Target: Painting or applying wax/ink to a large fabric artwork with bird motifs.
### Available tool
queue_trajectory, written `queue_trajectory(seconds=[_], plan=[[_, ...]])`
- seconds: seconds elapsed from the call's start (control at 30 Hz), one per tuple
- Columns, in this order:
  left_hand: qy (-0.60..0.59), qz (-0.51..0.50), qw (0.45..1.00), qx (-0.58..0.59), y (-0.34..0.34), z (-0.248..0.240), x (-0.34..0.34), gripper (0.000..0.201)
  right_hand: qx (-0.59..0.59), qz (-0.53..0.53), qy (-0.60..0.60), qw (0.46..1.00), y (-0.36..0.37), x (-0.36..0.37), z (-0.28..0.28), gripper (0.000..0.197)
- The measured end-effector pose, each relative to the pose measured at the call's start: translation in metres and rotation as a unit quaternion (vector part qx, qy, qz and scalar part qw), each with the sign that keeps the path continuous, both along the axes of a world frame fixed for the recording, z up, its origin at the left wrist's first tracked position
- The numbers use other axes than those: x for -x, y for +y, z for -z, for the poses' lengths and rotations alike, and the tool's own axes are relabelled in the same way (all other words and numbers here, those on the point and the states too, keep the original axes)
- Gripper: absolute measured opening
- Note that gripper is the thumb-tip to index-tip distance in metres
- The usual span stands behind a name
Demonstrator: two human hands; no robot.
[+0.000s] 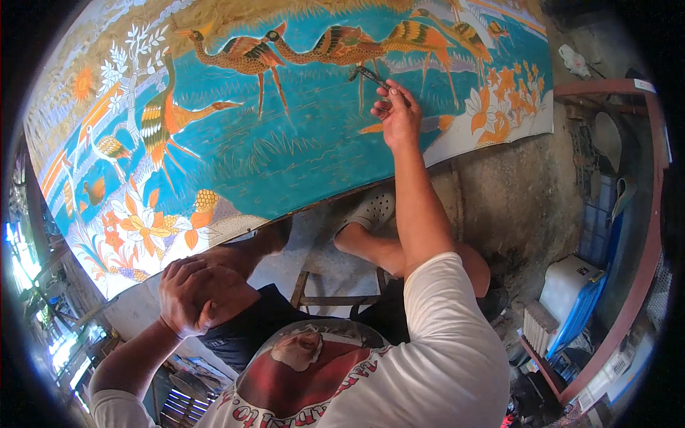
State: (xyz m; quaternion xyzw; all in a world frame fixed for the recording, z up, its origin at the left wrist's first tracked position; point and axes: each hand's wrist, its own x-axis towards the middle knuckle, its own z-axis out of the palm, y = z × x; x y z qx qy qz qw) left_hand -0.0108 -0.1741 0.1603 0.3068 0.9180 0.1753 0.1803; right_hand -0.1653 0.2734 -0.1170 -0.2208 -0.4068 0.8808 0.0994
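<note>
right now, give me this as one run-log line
right hand: holds dark slim tool over bird painting | left hand: rests on left knee | tool contact: unclear

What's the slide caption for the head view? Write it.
Right hand holding a dark tool before a wading-bird painting, left hand on knee.

The head camera looked steeply down from above and behind the person's hands, facing outward past them. It was near enough for the shirt [457,349] to loom largest, closer than either hand. The left hand [183,296] came low and to one side, the right hand [398,118] farther up; beyond both, the fisheye curved the painted panel's [314,167] edges.
</note>
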Motion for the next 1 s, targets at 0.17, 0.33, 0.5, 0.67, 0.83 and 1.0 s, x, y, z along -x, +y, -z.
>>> queue_trajectory(seconds=[0.17,0.33,0.5,0.67,0.83,1.0], plan=[[-0.002,0.000,1.000,0.001,-0.001,0.001,0.001,0.059,-0.004,0.017,-0.019,1.000,-0.002,-0.006,-0.001,0.031],[0.005,0.002,1.000,-0.002,-0.001,0.003,0.001,0.059,0.003,0.015,-0.013,1.000,-0.005,-0.013,0.000,0.027],[0.003,-0.004,1.000,-0.002,0.000,0.002,0.000,0.059,-0.001,0.021,-0.007,1.000,-0.005,-0.017,0.000,0.025],[0.010,-0.004,1.000,-0.005,0.001,0.002,0.000,0.060,0.005,0.043,0.000,0.999,0.001,-0.017,0.000,0.026],[0.009,0.000,1.000,-0.009,0.000,0.002,0.000,0.060,-0.001,0.047,0.003,0.999,0.008,-0.016,-0.001,0.027],[0.004,-0.003,1.000,-0.013,-0.001,0.002,-0.001,0.059,0.018,0.059,0.010,0.998,0.006,-0.017,0.001,0.024]])
